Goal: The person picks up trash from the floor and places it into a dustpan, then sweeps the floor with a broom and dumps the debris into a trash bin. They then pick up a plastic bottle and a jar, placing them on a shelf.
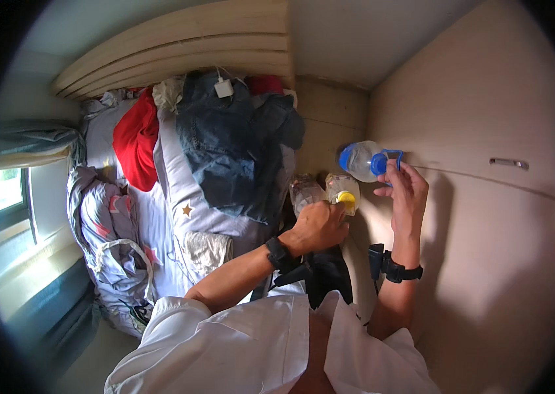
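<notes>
My right hand (408, 189) pinches the blue loop handle (394, 154) of a large clear plastic bottle (363, 160), which is tilted with its blue cap toward me. My left hand (321, 224) is curled against a clear plastic bottle with a yellow cap (345, 198), its fingers beside the cap. Another clear plastic bottle (306, 192) stands just left of that one; my left hand covers its near end. The back of the left hand hides part of its grip. Both wrists wear black straps with small devices.
To the left is a bed with pale star-patterned bedding (159, 216), dark denim clothing (223, 143), a red cloth (138, 143) and a white charger (223, 87). A beige panel with a metal handle (509, 163) rises at right. A curtained window (4, 194) is at far left.
</notes>
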Available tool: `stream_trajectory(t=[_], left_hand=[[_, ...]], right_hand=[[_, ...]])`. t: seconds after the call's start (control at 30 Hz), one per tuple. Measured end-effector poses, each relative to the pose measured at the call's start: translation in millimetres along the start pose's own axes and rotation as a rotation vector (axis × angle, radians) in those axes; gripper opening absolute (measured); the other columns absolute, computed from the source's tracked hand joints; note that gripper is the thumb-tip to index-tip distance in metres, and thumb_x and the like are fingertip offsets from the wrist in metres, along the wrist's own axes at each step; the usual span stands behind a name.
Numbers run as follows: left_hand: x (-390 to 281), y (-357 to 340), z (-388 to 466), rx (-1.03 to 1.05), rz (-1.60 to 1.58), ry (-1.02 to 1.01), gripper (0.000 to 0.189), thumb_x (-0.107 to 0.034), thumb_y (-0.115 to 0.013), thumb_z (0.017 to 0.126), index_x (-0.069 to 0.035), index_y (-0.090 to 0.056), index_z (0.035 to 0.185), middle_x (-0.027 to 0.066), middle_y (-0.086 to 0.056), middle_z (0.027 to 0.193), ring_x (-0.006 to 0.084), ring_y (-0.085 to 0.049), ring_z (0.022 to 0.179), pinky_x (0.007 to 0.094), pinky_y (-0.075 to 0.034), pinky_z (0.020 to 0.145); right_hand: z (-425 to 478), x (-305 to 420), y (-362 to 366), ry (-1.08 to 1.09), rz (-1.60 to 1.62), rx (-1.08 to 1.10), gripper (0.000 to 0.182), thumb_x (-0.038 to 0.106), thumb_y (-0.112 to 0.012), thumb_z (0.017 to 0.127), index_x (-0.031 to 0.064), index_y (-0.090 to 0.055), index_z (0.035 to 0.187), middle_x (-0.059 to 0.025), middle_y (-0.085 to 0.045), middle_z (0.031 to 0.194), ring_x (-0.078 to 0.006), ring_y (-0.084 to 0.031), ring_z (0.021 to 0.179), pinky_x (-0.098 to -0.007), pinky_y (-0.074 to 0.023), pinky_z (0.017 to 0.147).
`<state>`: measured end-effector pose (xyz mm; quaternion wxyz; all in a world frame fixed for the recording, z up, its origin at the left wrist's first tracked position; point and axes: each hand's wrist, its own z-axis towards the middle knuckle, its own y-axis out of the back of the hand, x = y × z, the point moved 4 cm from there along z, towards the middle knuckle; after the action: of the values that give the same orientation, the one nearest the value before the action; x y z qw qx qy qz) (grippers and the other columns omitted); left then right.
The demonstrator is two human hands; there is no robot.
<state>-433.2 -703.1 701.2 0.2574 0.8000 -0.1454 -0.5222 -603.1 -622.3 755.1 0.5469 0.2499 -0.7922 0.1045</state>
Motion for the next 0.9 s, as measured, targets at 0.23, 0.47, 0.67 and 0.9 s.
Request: stream_trajectory(t=[0.23,0.47,0.67,0.9], left_hand=[[39,4,110,0.040,0.011,0.075,0.031,-0.029,-0.069,0.085,-0.002,-0.065,0.101,0.0178,-0.070,0.080,0.0386,-0.070,0.075,0.0488,-0.054,0.066],[121,-41,202,0.101,0.019,0.183,0.040,-0.032,-0.069,0.087,-0.003,-0.061,0.115,0.0190,-0.070,0.088,0.0394,-0.070,0.082,0.0526,-0.054,0.068],[177,-69,274,0.134,-0.046,0.226,0.044,-0.031,-0.070,0.085,-0.004,-0.058,0.118,0.0175,-0.068,0.087,0.0387,-0.069,0.079,0.0523,-0.054,0.067],[238,-103,331,0.192,-0.093,0.282,0.049,-0.030,-0.070,0.083,-0.002,-0.057,0.121,0.0203,-0.070,0.090,0.0419,-0.069,0.082,0.0527,-0.055,0.071]], right_hand=[[113,-3,-20,-0.056,0.022,0.075,0.029,0.024,-0.069,0.098,-0.0019,-0.069,0.110,-0.0077,-0.070,0.096,-0.0141,-0.069,0.085,-0.0266,-0.0589,0.064],[195,-35,-29,-0.179,0.027,0.069,0.024,0.022,-0.069,0.096,-0.0005,-0.065,0.105,-0.0083,-0.069,0.101,-0.0165,-0.069,0.090,-0.0296,-0.0604,0.072],[248,-80,-27,-0.234,-0.076,0.049,0.023,0.017,-0.069,0.094,-0.0019,-0.063,0.105,-0.0084,-0.065,0.105,-0.0164,-0.066,0.096,-0.0334,-0.0599,0.081],[288,-130,-33,-0.306,-0.005,0.004,0.020,0.016,-0.070,0.093,0.0012,-0.060,0.103,-0.0073,-0.063,0.105,-0.0177,-0.063,0.096,-0.0358,-0.0546,0.089]])
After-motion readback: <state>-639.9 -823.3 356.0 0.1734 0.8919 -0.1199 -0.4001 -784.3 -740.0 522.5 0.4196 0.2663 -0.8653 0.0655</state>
